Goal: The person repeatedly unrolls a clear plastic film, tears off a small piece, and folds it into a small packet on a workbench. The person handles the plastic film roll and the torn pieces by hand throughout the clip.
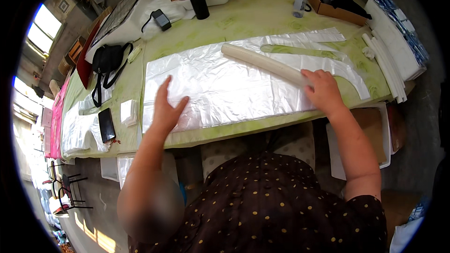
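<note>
Green-patterned surface (pixel 243 18) carrying a stack of clear plastic bags (pixel 225 89) spread flat along its near edge, handle cut-outs toward the right. A long white roll (pixel 262 61) lies diagonally across the stack. Left hand (pixel 166 107), open with fingers spread, presses flat on the bags' left part. Right hand (pixel 323 89) rests palm-down over the roll's near end, fingers apparently curled loosely on it, though the grip is hard to confirm. Good practice here, by judgement: keep the flat palm anchoring the slippery film so layers stay aligned while the roll is worked.
</note>
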A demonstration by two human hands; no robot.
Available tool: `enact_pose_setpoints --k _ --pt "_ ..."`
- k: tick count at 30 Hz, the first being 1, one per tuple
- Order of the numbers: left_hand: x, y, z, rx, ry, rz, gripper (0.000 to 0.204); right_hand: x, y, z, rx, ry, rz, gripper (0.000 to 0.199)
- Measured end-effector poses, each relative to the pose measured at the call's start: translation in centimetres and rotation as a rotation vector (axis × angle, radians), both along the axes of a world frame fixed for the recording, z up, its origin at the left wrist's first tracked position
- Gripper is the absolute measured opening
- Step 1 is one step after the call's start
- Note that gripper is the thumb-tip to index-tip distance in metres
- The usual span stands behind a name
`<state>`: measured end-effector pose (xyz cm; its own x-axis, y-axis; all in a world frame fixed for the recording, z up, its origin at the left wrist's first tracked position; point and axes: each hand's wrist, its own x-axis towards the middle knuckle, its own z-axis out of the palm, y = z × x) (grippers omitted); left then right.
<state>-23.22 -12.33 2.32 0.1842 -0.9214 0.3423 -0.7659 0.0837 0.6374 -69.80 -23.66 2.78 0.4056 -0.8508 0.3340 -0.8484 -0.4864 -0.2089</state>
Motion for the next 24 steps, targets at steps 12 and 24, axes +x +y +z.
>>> enact_pose_setpoints --k 12,24 --pt "-22.0 -5.4 -2.6 0.187 -0.200 -0.395 0.062 4.8 12.1 -0.3 0.638 -0.600 0.003 0.059" --pt "-25.4 -6.7 1.3 -0.080 -0.214 -0.626 0.041 0.8 9.2 -3.3 0.458 -0.656 -0.053 0.038"
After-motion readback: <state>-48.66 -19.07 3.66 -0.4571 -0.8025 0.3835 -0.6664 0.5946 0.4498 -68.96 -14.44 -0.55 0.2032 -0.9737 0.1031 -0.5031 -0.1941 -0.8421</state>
